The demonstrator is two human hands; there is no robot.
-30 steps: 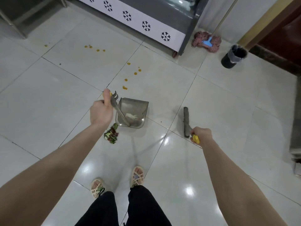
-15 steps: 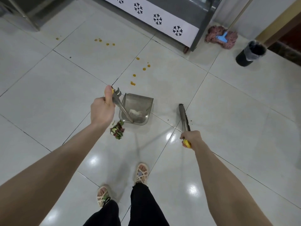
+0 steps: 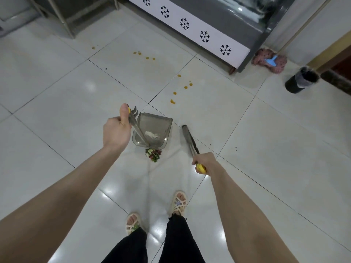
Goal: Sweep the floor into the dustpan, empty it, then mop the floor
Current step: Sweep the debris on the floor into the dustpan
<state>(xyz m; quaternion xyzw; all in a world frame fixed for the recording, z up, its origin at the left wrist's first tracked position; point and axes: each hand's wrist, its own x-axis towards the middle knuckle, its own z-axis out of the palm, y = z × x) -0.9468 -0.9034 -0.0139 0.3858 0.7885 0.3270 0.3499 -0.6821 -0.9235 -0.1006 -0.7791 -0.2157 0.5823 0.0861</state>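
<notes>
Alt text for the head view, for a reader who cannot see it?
A person's left hand holds a long-handled grey dustpan on a white tiled floor, the right hand a broom; a small litter pile lies at the dustpan's near edge.

Mop handle cut off by top edge. Dustpan grip covered by left hand, broom grip by right hand. Specks too small to be identified.

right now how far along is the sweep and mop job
Early. Done: only a white scrap lies in the dustpan. In hand: left hand grips its handle, right hand the broom. Left: the debris pile outside the pan, the orange drips, emptying, then the mop, untouched.
</notes>
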